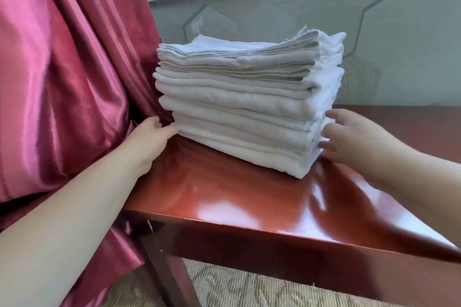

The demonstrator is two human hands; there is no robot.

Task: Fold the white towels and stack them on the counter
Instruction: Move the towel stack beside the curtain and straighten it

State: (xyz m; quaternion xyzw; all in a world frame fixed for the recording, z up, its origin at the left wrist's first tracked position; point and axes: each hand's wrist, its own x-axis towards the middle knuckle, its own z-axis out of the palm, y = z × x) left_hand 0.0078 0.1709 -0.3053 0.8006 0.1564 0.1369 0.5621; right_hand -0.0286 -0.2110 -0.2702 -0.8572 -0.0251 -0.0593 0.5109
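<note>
While the red counter [249, 204] holds a tall stack of folded white towels [244, 102] toward twelve o'clock, the task looks nearly done (no loose towel shows). The left hand [152, 137] at the stack's eight o'clock and the right hand [349, 137] at four o'clock rest loosely spread against its base, probably squaring it.

On my feed I see only two bare arms and their hands. The left arm [74, 207] shows at 8 o'clock, uncovered from the frame edge to the left hand [149, 138]. The right arm [411, 177] at 4 o'clock is likewise bare to the right hand [354, 136], which is slightly blurred.
</note>
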